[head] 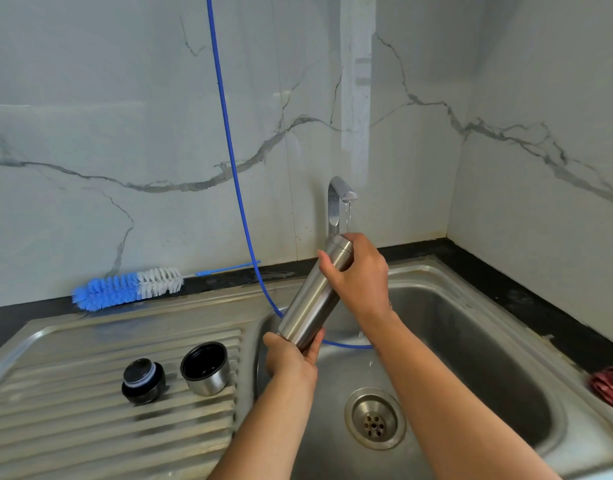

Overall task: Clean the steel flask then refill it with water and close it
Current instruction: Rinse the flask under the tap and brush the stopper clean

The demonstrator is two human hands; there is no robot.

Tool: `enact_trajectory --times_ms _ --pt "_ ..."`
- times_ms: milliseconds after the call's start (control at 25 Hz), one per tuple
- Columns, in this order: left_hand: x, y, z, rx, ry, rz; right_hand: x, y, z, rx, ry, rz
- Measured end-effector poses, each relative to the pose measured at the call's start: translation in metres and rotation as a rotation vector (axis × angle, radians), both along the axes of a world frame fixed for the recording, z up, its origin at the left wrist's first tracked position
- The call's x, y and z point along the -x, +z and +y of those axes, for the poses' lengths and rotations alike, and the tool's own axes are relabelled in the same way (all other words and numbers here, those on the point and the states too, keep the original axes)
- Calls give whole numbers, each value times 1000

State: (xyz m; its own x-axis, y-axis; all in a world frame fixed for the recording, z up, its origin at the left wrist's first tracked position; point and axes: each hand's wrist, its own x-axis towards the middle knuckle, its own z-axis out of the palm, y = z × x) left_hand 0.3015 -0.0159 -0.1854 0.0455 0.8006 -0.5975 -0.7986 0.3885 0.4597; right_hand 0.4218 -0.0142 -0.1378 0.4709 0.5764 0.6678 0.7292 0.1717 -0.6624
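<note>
The steel flask (pixel 313 294) is tilted over the sink basin, its mouth up under the tap (pixel 338 202), from which a thin stream of water runs. My right hand (pixel 358 271) grips the flask's top end and covers its mouth. My left hand (pixel 289 360) grips its base from below. On the ribbed drainboard (pixel 73 427) stand the flask's black stopper (pixel 143 381) and its steel cup lid (pixel 204 368), mouth up. A blue and white bottle brush (pixel 127 287) lies on the counter behind the drainboard.
A blue hose (pixel 229 140) hangs down the marble wall and curls into the steel sink basin (pixel 488 358). The drain (pixel 375 418) sits at the basin's bottom. A red scrubber (pixel 609 389) lies at the sink's right rim.
</note>
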Motion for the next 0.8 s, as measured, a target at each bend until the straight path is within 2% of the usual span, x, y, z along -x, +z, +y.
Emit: enact_trajectory --times_ms 120,240,320,400,520,600,680,800 --pt "2 -2 2 -13 -6 -16 -13 7 1 43 60 -3" --pt "4 -2 3 -26 15 4 -11 15 5 219 -108 -156" --pt "4 -2 4 -45 -7 11 -5 19 6 260 -160 -130" --pt "4 -3 8 -74 -62 27 -7 21 3 252 -122 63" --pt "1 -4 12 -99 -162 59 -32 15 -8 258 22 515" --pt "-5 0 11 -115 -261 51 -53 8 -15 302 29 713" --pt "-13 1 10 -121 -351 53 -70 4 -18 309 -63 804" --pt "-27 3 12 -163 -433 40 -84 4 -22 231 -213 812"
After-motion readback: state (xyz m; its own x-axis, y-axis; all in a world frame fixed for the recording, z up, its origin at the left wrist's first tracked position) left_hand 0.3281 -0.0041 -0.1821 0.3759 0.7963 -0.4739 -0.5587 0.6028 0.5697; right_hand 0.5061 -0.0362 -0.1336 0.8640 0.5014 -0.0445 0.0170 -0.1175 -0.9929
